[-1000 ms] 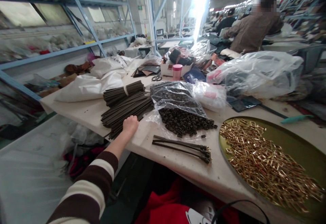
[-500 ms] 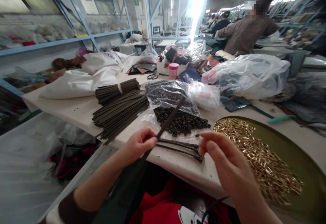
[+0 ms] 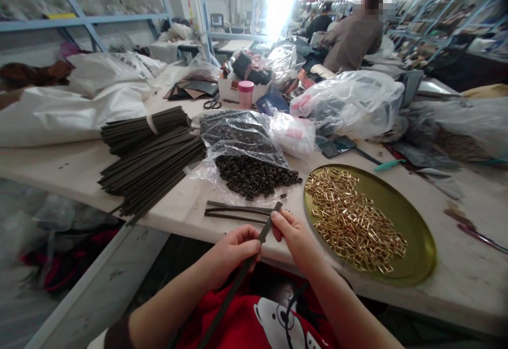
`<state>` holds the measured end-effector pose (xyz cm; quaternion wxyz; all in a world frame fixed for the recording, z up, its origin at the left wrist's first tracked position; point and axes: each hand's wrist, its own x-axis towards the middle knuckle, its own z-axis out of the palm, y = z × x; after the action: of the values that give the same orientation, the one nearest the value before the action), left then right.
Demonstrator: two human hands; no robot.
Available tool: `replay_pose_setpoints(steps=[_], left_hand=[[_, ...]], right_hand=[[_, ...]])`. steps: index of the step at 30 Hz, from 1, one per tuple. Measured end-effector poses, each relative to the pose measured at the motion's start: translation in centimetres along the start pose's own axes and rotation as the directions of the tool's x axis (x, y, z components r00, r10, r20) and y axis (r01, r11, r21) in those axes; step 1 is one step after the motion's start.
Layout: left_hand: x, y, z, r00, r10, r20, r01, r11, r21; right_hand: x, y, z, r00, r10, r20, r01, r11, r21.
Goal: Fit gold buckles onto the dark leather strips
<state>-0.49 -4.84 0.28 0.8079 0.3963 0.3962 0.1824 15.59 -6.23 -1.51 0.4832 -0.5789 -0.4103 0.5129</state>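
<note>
A long dark strap (image 3: 232, 288) runs slantwise over my lap, pinched in both hands. My left hand (image 3: 238, 251) grips it partway along. Near its upper end, my right hand (image 3: 289, 230) closes on it with thumb and fingers; whether a small part is also in those fingers is hidden. Just behind the hands lie a few finished-looking dark straps (image 3: 230, 210) on the table. Beyond them, small black loops (image 3: 254, 177) spill from a clear plastic bag (image 3: 246, 132). Gold rectangular buckles (image 3: 353, 217) are heaped on a round olive-gold tray (image 3: 424, 256) to the right.
Bundled dark strips (image 3: 154, 158) lie at left on the table (image 3: 71, 169), beside white sacks (image 3: 79, 106). Behind stand a pink-lidded jar (image 3: 245, 95), scissors (image 3: 212, 104) and plastic bags (image 3: 349, 103). A flat black tool with a teal handle (image 3: 389, 165) lies right. A co-worker (image 3: 353, 37) stands further back.
My right hand has come left and down from beside the table straps onto the strap's end. My left hand has lowered the strap toward my lap. The camera view has swung right.
</note>
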Motion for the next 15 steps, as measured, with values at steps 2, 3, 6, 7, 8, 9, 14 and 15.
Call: replay_pose_setpoints(steps=[2,3,6,7,8,9,14,15], left_hand=[[0.6,0.2,0.3,0.999,0.039,-0.017,-0.039,0.999,-0.022],[0.9,0.3,0.4,0.999,0.043,-0.022,-0.044,0.999,-0.022],[1.1,0.3,0.6,0.999,0.027,-0.019,-0.026,0.999,0.023],[1.1,0.2,0.7,1.000,0.026,-0.015,-0.026,0.999,0.034],[1.1,0.2,0.7,0.999,0.030,-0.011,-0.030,0.999,0.039],[1.1,0.2,0.8,0.999,0.036,-0.005,-0.036,0.999,0.035],[1.2,0.3,0.8,0.995,0.039,0.087,-0.031,0.995,-0.093],[1.2,0.3,0.9,0.994,0.036,0.108,-0.022,0.992,-0.126]], right_hand=[[0.0,0.4,0.3,0.999,0.035,0.026,-0.037,0.996,0.077],[-0.1,0.6,0.3,0.998,0.052,0.022,-0.055,0.989,0.134],[-0.1,1.2,-0.2,0.992,0.117,0.039,-0.123,0.929,0.348],[0.0,1.3,-0.3,0.987,0.148,0.069,-0.163,0.896,0.413],[0.0,1.4,-0.4,0.977,0.183,0.106,-0.211,0.858,0.468],[-0.1,1.4,-0.4,0.966,0.217,0.140,-0.258,0.820,0.511],[-0.3,1.0,0.1,0.928,0.320,0.194,-0.367,0.682,0.633],[-0.3,0.9,0.2,0.920,0.335,0.203,-0.383,0.662,0.644]])
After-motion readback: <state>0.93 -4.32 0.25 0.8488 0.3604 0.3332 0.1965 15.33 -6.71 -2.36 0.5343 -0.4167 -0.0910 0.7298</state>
